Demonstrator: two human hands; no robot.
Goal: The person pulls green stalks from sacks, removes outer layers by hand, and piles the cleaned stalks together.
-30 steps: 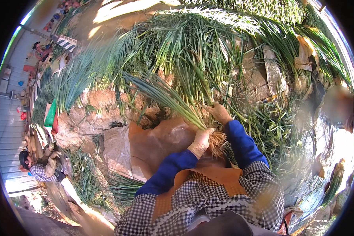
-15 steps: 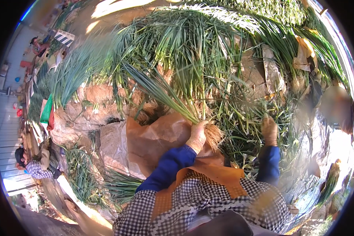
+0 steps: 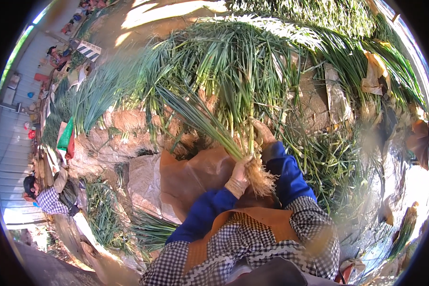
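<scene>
My left hand (image 3: 240,172) is closed round the pale stems of a bunch of green garlic (image 3: 212,131), just above its tangle of straw-coloured roots (image 3: 261,178). The long leaves slant up to the left, while a stalk or two stand more upright at the right side of the bunch. At those upright stems, above the left hand, my right hand (image 3: 264,133) has its fingers closed; part of them is hidden. A brown sheet (image 3: 200,169) lies under and beside the left forearm.
A broad heap of green garlic (image 3: 224,62) spreads ahead, with rooty ends (image 3: 128,120) toward me. Loose leaves and trimmings (image 3: 324,167) litter the right. A pale sack (image 3: 145,178) lies left of the sheet. Another person (image 3: 52,195) sits at far left.
My right hand has come left from the loose leaves to the stems above my left hand. The left hand keeps its hold on the bunch. The view has shifted slightly.
</scene>
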